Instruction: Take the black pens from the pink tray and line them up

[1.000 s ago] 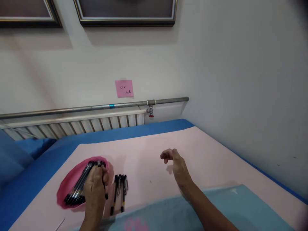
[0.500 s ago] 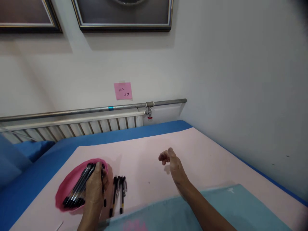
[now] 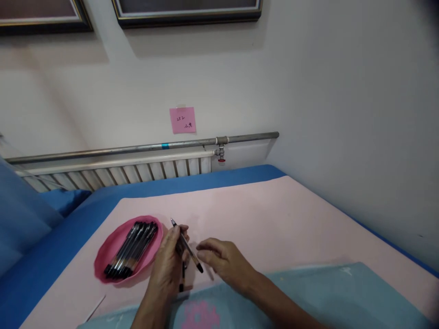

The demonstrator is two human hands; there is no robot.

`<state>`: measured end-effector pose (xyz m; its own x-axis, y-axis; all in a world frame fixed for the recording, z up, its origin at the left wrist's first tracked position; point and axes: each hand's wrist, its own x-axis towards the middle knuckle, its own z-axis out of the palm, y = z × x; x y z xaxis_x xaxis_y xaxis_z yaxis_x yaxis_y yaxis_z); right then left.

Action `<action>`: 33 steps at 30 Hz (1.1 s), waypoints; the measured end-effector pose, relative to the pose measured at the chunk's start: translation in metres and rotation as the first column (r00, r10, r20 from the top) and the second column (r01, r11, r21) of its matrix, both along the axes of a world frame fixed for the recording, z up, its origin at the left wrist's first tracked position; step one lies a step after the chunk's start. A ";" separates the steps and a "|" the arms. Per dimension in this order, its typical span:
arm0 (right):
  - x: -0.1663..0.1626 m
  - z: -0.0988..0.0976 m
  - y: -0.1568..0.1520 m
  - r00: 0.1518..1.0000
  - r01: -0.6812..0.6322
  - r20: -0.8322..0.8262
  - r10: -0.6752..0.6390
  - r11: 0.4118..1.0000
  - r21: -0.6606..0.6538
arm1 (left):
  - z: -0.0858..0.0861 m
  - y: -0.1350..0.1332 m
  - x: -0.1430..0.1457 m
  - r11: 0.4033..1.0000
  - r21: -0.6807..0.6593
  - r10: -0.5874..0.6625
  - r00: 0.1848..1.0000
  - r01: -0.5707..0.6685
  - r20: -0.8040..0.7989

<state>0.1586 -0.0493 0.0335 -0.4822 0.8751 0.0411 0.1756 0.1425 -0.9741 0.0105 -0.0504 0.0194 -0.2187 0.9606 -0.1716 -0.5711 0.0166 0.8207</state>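
A black-and-clear pen (image 3: 187,246) slants across the fingers of my left hand (image 3: 166,260), its pointed tip up and its black end down to the right. My left hand is closed around it. My right hand (image 3: 226,262) is just right of the pen's lower half, fingers loosely curved and thumb a little apart, with nothing visible in them. Beneath my left hand another pen (image 3: 182,281) shows in part on the pink sheet; whatever else lies there is hidden. To the left, a pink scalloped bowl (image 3: 99,260) holds several black-capped pens (image 3: 132,251).
A pink sheet (image 3: 254,214) covers much of the blue tabletop (image 3: 192,182). Along the near edge lies a teal cloth (image 3: 318,285) with a pink pattern. A thin white stick (image 3: 95,308) rests near the bowl. Behind are a radiator (image 3: 154,171) and a pipe (image 3: 137,148).
My left hand has moved right from the bowl and now holds a slanted pen. My right hand has come left and nearer, beside that pen. The view has tilted down slightly.
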 end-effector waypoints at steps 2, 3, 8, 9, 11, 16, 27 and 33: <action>-0.006 0.000 -0.004 0.999 -0.026 -0.033 0.023 0.996 -0.089 | -0.003 -0.002 0.006 0.997 0.004 -0.081 0.996 0.082 -0.021; -0.007 0.000 -0.005 0.999 -0.033 -0.035 0.029 0.991 -0.129 | -0.004 -0.003 0.007 0.993 0.006 -0.121 0.992 0.121 -0.032; -0.002 0.000 -0.003 0.994 -0.113 -0.014 0.112 0.983 -0.147 | -0.001 -0.002 0.003 0.989 0.018 -0.144 0.989 0.145 -0.044; 0.000 0.000 -0.003 0.991 -0.133 -0.010 0.133 0.981 -0.140 | -0.001 -0.002 0.000 0.991 0.020 -0.129 0.990 0.130 -0.055; 0.001 0.000 -0.003 0.988 -0.154 0.006 0.156 0.979 -0.131 | -0.002 0.000 -0.004 0.993 0.022 -0.111 0.990 0.113 -0.083; 0.002 0.000 -0.003 0.984 -0.166 0.040 0.173 0.977 -0.136 | -0.006 0.003 -0.010 0.996 0.023 -0.080 0.991 0.083 -0.110; -0.004 -0.014 -0.005 0.982 0.093 0.156 -0.104 0.993 0.079 | -0.002 0.000 -0.007 1.000 -0.003 0.013 0.994 -0.013 -0.113; -0.004 -0.007 -0.002 0.980 -0.168 -0.157 0.118 0.921 -0.353 | -0.003 0.002 -0.012 1.000 0.020 -0.007 0.994 0.009 -0.106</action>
<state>0.1546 -0.0509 0.0267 -0.6152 0.7639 -0.1948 0.0479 -0.2104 -0.9764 -0.0013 -0.0481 0.0163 -0.2267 0.9654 -0.1285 -0.4805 0.0039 0.8770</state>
